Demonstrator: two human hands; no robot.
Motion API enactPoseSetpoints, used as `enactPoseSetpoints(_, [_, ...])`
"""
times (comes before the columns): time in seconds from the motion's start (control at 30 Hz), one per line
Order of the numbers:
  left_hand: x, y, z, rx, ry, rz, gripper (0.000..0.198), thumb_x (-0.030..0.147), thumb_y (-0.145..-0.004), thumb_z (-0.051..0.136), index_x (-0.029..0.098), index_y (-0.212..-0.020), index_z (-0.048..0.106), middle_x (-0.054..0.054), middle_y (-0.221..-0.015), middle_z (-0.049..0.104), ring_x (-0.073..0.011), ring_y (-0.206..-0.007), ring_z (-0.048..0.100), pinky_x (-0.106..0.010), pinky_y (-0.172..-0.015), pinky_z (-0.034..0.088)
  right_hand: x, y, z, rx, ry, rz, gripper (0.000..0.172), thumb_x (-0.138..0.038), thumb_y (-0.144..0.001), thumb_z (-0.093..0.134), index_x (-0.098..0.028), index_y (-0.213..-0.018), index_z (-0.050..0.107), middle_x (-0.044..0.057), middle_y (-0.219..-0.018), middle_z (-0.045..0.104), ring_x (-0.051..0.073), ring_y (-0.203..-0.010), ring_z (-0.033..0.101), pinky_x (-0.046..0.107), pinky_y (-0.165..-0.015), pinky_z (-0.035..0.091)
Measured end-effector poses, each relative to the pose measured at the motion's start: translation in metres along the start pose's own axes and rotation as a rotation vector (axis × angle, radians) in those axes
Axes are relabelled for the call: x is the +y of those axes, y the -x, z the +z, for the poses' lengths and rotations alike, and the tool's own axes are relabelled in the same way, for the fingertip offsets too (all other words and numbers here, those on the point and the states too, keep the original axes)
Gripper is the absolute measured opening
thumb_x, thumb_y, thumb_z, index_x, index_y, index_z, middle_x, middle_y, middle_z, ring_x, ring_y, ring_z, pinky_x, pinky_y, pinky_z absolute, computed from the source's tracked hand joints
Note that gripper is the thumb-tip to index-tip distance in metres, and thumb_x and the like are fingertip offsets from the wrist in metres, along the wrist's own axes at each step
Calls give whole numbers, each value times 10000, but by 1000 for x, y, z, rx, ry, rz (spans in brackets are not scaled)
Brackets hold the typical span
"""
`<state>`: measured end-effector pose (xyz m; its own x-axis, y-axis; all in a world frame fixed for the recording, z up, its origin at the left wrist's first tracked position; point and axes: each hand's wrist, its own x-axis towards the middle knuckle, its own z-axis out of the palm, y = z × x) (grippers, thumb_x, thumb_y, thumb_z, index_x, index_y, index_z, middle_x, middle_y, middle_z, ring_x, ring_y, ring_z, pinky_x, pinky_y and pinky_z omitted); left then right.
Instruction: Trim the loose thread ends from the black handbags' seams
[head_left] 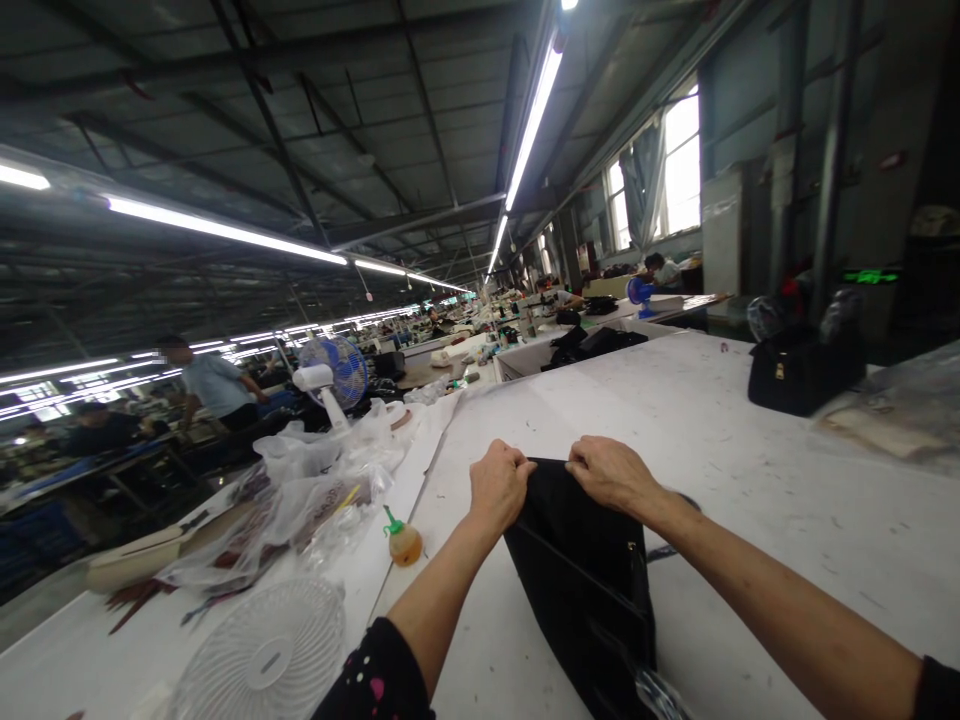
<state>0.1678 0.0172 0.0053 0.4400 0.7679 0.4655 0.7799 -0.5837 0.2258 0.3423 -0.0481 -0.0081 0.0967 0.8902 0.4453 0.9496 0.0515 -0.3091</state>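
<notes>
A black bag [574, 570] stands on the white table in front of me, its far top edge pulled up between my hands. My left hand [499, 483] pinches the left end of that edge. With thumb and fingers pressed together, my right hand [611, 472] grips the same edge a short way to the right. A small metal zipper pull shows on the bag's right side. Clear plastic wrapping covers something at the bag's near end; what lies under it I cannot make out. Part of a dark strap lies behind my right forearm.
A squeeze bottle of amber liquid [405, 543] stands left of my left forearm, near a white fan [262, 655]. Plastic bags [315, 470] cover the left side. Another black handbag [799, 370] stands at the right. A person [217, 385] is at the far left.
</notes>
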Motion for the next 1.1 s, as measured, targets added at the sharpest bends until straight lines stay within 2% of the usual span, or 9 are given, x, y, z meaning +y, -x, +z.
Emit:
enactPoseSetpoints(0.13, [0, 0, 0, -13, -9, -9, 193, 367, -816, 561, 217, -728, 646, -10, -877, 571, -151, -794, 551, -284, -722, 371, -9, -7, 0, -40, 10, -28, 250, -269, -792, 449, -225, -794, 695, 55, -851, 700, 198, -792, 611, 278, -636, 368])
enactPoseSetpoints(0.27, [0, 0, 0, -7, 11, -17, 193, 371, -813, 564, 219, -723, 641, -5, -875, 566, -143, -791, 544, -276, -719, 363, -15, -17, 2, -113, 17, 78, 239, -201, -718, 468, -226, -767, 701, 52, -825, 705, 199, -789, 616, 270, -621, 366])
enactPoseSetpoints(0.37, [1, -1, 0, 0, 22, -30, 186, 363, -807, 571, 218, -710, 636, -4, -860, 566, -146, -782, 545, -278, -713, 361, -19, -22, 2, -150, -18, 115, 232, -282, -743, 482, -234, -801, 702, 50, -828, 704, 199, -781, 615, 265, -596, 358])
enactPoseSetpoints(0.43, [1, -1, 1, 3, 39, -38, 187, 361, -800, 579, 214, -699, 633, -6, -848, 568, -150, -777, 546, -280, -710, 361, -22, -22, 3, -151, -40, 80, 261, -342, -776, 468, -244, -836, 703, 49, -852, 704, 197, -797, 614, 264, -598, 358])
enactPoseSetpoints(0.53, [-2, 0, 0, 24, 99, -48, 159, 351, -774, 607, 209, -703, 622, -4, -833, 575, -153, -781, 546, -277, -709, 365, -25, -23, 3, -149, -60, 39, 281, -343, -798, 450, -257, -866, 709, 47, -873, 706, 191, -821, 613, 264, -617, 365])
enactPoseSetpoints(0.67, [-9, 6, -3, 56, 192, -28, 90, 278, -724, 642, 198, -728, 602, 0, -809, 586, -150, -783, 535, -264, -711, 383, -24, -23, 4, -176, -88, 65, 257, -347, -776, 487, -267, -853, 718, 38, -852, 710, 191, -814, 614, 265, -627, 373])
enactPoseSetpoints(0.83, [-13, 9, -7, 66, 273, -21, 47, 185, -745, 560, 177, -711, 591, -15, -792, 595, -143, -776, 537, -262, -733, 403, -20, -24, 6, -161, -133, 77, 242, -328, -746, 507, -268, -831, 725, 31, -826, 712, 186, -806, 618, 261, -631, 378])
enactPoseSetpoints(1.1, [-10, 7, -7, 67, 211, -86, 68, 178, -737, 553, 171, -673, 574, -24, -762, 587, -145, -727, 526, -268, -697, 399, -20, -20, 8, -128, -164, 82, 239, -340, -747, 512, -270, -829, 725, 28, -817, 714, 188, -791, 625, 263, -639, 389])
